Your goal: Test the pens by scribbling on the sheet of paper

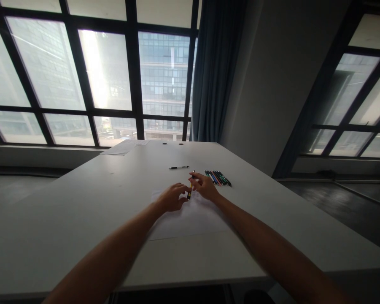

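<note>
Both of my hands meet over a white sheet of paper (190, 219) on a white table (82, 211). A yellow and black pen (190, 192) stands tilted between them. My left hand (173, 197) is closed around its lower end. My right hand (205, 185) pinches its upper end with the fingertips. Just right of my right hand lies a row of several coloured pens (218, 178) side by side. A single black and white pen (179, 167) lies farther back.
More sheets of paper (123, 148) lie at the table's far left corner, near two small round holes (172, 144). Large windows and a blue curtain (215, 71) stand behind the table. Dark floor lies to the right.
</note>
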